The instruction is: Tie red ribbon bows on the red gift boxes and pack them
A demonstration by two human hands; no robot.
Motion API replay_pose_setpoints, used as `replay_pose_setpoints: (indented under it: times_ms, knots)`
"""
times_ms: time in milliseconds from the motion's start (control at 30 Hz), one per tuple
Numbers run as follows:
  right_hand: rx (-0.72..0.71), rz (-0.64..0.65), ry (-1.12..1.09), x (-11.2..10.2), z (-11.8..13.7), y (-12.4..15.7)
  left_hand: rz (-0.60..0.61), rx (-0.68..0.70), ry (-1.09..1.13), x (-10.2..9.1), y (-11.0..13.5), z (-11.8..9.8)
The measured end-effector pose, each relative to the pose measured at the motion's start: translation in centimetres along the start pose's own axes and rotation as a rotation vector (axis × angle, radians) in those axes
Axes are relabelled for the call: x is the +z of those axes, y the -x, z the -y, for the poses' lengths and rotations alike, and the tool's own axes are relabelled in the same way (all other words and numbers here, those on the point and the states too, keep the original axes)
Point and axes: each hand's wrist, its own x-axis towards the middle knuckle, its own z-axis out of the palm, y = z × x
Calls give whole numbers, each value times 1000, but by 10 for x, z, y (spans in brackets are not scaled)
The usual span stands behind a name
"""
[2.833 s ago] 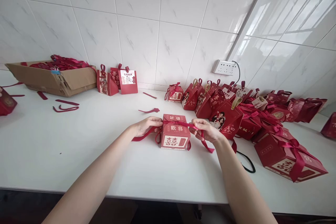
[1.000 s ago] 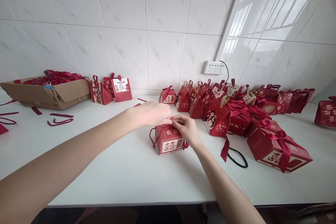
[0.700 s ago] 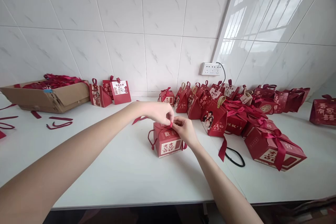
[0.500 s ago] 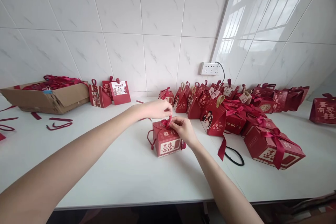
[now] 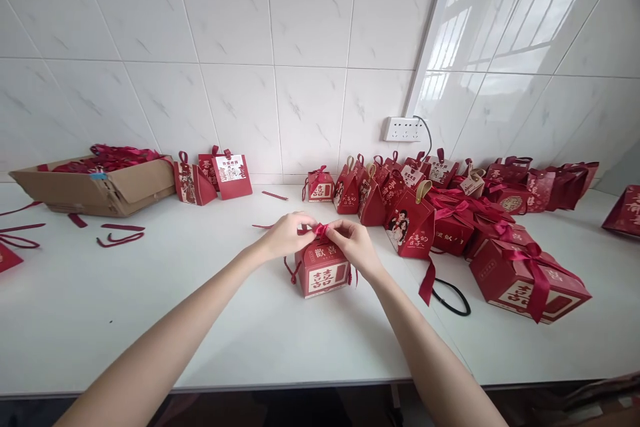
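A small red gift box (image 5: 323, 273) with a white character panel stands upright on the white table in front of me. A bright red ribbon (image 5: 321, 231) is gathered in a knot or bow on its top. My left hand (image 5: 289, 235) pinches the ribbon from the left, my right hand (image 5: 353, 244) from the right, with fingertips close together. The ribbon's exact form is partly hidden by my fingers. Dark red cord (image 5: 291, 271) hangs at the box's left side, and another short piece shows at its right.
A cardboard box (image 5: 95, 195) of red ribbons stands at the back left, with loose ribbon strips (image 5: 123, 237) before it. Many red gift boxes crowd the right, the nearest a ribboned box (image 5: 493, 273). A black loop (image 5: 453, 298) lies beside it. A power strip (image 5: 403, 129) is on the wall.
My left hand has come down from above the box to its left side, still at the ribbon. My right hand stays at the ribbon. The view has shifted slightly.
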Motion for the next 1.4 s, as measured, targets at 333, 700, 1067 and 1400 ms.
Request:
replay_pose_setpoints:
  times_ms: [333,700,1067,1400]
  knots:
    - [-69,-19,119,-3,-1,1,-92,45,142,18,-1,11]
    - [-216,-105,327,1,-3,7,-91,-68,557,32,7,24]
    - [-431,15,491,-13,0,7,-186,-145,639,33,10,22]
    - [-523,-44,570,-12,-6,6,-145,-163,745,34,11,23]
